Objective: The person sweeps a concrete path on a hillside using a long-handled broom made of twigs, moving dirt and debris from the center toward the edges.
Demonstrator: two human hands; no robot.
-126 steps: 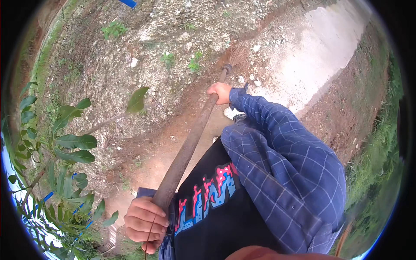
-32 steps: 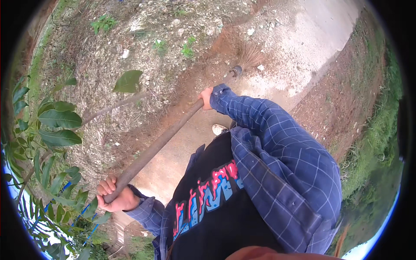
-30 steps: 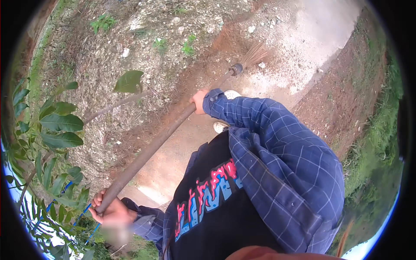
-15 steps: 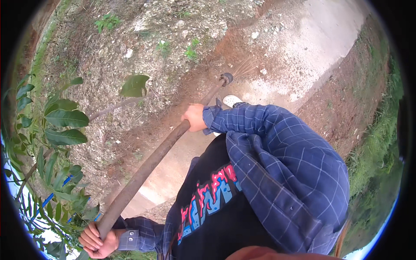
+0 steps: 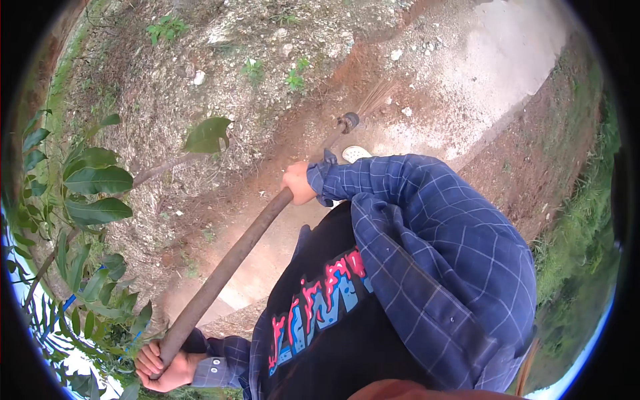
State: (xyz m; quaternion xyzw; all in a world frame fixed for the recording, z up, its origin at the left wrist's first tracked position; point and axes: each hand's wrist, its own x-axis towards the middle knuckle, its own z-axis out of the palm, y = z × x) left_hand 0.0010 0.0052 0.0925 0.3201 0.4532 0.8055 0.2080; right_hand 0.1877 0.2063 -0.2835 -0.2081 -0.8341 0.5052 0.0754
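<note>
A broom with a long wooden handle (image 5: 230, 270) slants from the lower left up toward the middle. At its far end a dark binding (image 5: 347, 121) gathers thin brown bristles (image 5: 376, 98), which spread over the dirt at the pavement's edge. Low on the left, my left hand (image 5: 165, 367) is wrapped round the near end of the handle. My right hand (image 5: 300, 183) grips the shaft further along, and its cuff covers part of the wood beyond. Both sleeves are blue checked cloth. A pale, holed shoe (image 5: 355, 154) shows just past my right wrist.
Leafy branches (image 5: 100, 193) hang close on the left, beside the handle. A stony slope (image 5: 220, 80) with small weeds lies ahead. Pale pavement (image 5: 513, 47) runs to the upper right, bordered by bare soil (image 5: 513, 160) and green growth (image 5: 577, 220) on the right.
My left hand and the handle's near end have shifted slightly right. My right hand has moved only a little, and the bristles lean somewhat more upright. Both hands keep their grip.
</note>
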